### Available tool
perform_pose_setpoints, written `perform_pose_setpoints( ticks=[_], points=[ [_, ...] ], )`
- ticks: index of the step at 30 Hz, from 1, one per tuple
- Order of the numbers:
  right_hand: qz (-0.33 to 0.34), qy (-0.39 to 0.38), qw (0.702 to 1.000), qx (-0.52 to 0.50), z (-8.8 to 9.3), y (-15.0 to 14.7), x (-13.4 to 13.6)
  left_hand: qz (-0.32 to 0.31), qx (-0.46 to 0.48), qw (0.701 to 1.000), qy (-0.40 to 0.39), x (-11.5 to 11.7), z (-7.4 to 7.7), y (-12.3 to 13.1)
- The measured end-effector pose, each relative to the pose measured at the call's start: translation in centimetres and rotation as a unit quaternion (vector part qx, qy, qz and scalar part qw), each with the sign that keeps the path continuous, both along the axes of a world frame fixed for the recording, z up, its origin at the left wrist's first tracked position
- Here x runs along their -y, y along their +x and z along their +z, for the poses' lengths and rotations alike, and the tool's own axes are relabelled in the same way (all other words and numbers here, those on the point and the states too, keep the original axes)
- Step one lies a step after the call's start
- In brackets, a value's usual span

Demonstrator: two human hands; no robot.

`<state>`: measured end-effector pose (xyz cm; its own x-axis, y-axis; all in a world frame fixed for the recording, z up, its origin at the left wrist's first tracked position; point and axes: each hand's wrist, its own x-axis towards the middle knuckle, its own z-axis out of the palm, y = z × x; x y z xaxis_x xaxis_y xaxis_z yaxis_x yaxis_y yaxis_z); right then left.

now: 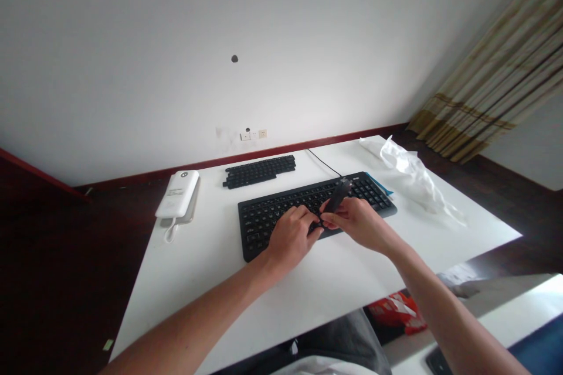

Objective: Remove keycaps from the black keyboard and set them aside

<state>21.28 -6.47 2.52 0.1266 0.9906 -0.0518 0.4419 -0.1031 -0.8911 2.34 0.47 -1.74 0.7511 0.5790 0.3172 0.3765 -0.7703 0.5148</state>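
A black keyboard (264,205) lies at an angle across the white table, with lighter outlines showing where its keys sit. My left hand (292,229) is over its front middle part, fingers curled and thumb near the index fingertip; whatever is between them is hidden. Close beside it, my right hand (354,220) is closed around a slim black tool (337,194) with a shiny upper end. The tool leans over the keys, its lower end hidden by the fingers. Behind the keyboard, black keycaps (259,171) lie together in rows.
A white power bank (178,194) with a short cable lies at the left on a flat, pale item. Crumpled white plastic (411,173) is at the right. A blue flat item (378,184) pokes out behind the keyboard. A thin cable (323,162) runs to the back edge.
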Motion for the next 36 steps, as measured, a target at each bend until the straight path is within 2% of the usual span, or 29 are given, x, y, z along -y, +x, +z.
perform_pose_setpoints(
  ticks=[8, 16, 22, 27, 31, 36],
  points=[
    [0.001, -0.077, 0.995, -0.065, -0.4, 1.1, -1.7, 0.001, -0.014, 1.000, 0.006, 0.0, 0.2, 0.0],
    [-0.037, 0.018, 0.999, 0.015, -0.3, -1.0, 1.8, -0.007, 0.000, 1.000, 0.006, -0.1, -0.1, -0.1],
    [-0.057, 0.094, 0.988, 0.107, -1.4, -2.9, 4.3, -0.001, 0.012, 1.000, -0.012, 0.0, -0.2, -0.1],
    [-0.090, 0.104, 0.982, 0.127, -2.4, -4.2, 5.7, -0.004, 0.016, 1.000, -0.006, -0.1, -0.3, -0.1],
    [-0.088, 0.110, 0.982, 0.125, -2.6, -3.7, 5.2, -0.004, 0.011, 1.000, -0.007, 0.0, -0.4, -0.1],
    [-0.028, 0.059, 0.995, 0.081, -1.2, -1.5, 2.7, -0.006, 0.005, 1.000, 0.001, -0.1, -0.4, -0.1]
  ],
)
